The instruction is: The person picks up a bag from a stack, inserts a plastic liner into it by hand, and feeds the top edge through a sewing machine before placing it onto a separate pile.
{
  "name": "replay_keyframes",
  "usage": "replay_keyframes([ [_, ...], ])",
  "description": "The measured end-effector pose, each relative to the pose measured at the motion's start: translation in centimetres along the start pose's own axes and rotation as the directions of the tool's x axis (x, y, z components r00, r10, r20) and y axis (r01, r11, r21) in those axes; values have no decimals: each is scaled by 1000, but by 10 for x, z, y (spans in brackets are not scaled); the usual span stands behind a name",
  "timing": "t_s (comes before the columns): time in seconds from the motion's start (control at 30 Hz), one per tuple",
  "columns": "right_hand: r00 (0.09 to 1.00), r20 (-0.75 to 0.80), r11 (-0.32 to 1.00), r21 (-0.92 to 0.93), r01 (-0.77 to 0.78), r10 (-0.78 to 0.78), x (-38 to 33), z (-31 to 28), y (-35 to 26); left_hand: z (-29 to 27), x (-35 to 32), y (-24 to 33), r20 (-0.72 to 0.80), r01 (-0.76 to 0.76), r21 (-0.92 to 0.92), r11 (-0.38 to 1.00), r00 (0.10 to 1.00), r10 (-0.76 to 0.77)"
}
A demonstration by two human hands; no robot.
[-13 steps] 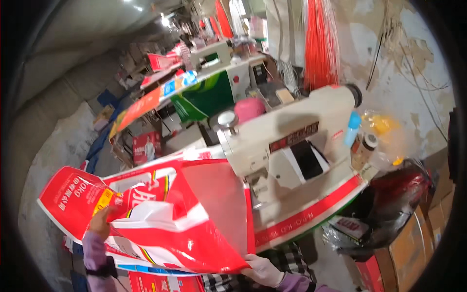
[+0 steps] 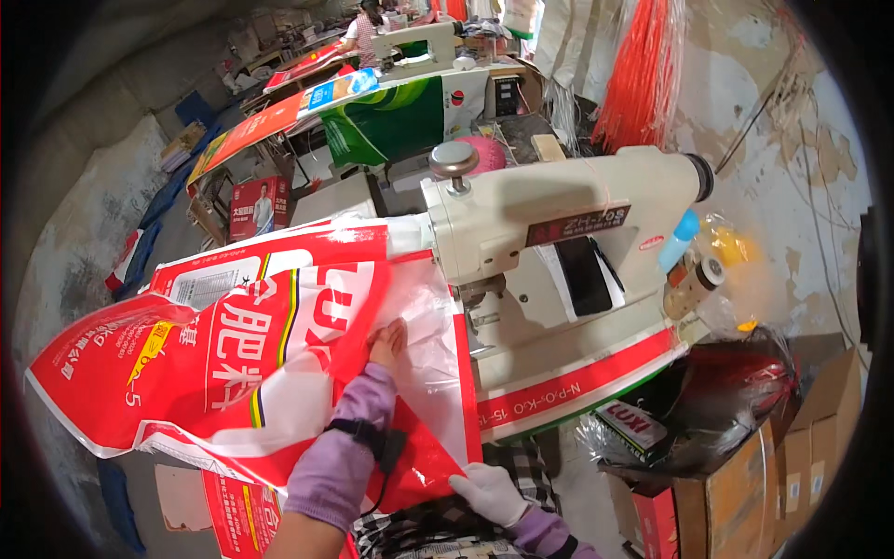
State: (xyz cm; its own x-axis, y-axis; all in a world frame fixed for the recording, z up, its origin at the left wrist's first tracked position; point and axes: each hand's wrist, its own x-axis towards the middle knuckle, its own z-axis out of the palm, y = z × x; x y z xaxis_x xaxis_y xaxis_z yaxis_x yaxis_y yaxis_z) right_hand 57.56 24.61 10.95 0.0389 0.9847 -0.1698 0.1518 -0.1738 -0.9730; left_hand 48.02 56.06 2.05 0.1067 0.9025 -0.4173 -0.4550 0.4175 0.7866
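With the left hand (image 2: 386,343) flat on the red woven sack (image 2: 242,363) and the gloved right hand (image 2: 491,492) pinching its corner, the edge should feed straight toward the sewing machine (image 2: 559,233).

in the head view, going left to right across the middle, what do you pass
red printed sack → left hand flat on the sack → cream sewing machine → blue-capped bottle → black plastic bag → cardboard box

Sewing machine head (image 2: 559,219) blocks the right side, red sack (image 2: 233,363) blankets the desk – open passage only beneath the machine's arm, near the needle (image 2: 475,303).
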Motion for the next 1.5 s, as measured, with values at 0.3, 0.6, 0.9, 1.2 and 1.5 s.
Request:
replay_keyframes([
  [0.3,964,-39,952,-168,254,-264,-10,-14,-25,55,-51,3,866,-821,449,-353,497,-54],
  [0.6,923,142,699,-614,365,-357,-12,-35,21,3,-191,-50,598,-681,725,108,543,-590],
  [0.9,985,-91,988,-62,138,-144,58,-61,30,-20,-326,216,447,-246,821,-516,839,311],
  [1.2,904,-93,870,-326,369,-418,70,27,-7,-287,-130,236,425,-111,719,-686,851,308],
  [1.5,571,820,677,-448,583,50,88,114,-113,-520,-175,311,-566,-187,556,810,629,533],
])
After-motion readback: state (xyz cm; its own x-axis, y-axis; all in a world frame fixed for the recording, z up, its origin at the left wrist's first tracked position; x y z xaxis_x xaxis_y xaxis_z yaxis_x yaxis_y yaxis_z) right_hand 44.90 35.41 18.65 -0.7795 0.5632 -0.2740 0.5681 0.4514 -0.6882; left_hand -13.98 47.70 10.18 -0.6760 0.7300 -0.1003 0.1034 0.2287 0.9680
